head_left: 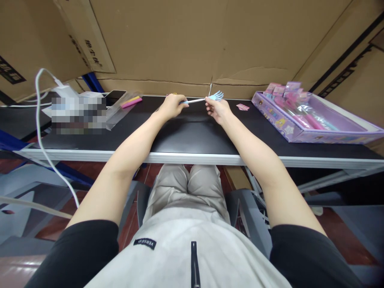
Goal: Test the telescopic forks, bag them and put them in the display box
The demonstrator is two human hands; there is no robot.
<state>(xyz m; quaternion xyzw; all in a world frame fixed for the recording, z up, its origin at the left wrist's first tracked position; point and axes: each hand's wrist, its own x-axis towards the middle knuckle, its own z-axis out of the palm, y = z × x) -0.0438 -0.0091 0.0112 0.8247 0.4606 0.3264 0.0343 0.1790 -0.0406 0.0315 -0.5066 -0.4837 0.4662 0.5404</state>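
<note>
A light blue back scratcher [196, 100] with a hand-shaped head and a thin metal rod is stretched between my two hands above the far part of the black table. My left hand [173, 105] is closed around its blue handle end, at the left. Just below the spread blue fingers of the head, my right hand [218, 110] pinches the neck of the rod. A small yellow piece [175, 94] shows behind my left hand, mostly hidden by it. To the right of my right hand lies a small pink card [243, 107].
At right stands a purple display box [285, 130] with pink and blue packaged items. A pink and yellow stick pair [132, 103] lies on a clear plastic bag [115, 116] at left, near a phone [115, 95] and a white cable [37, 108]. Cardboard [180, 44] walls the back.
</note>
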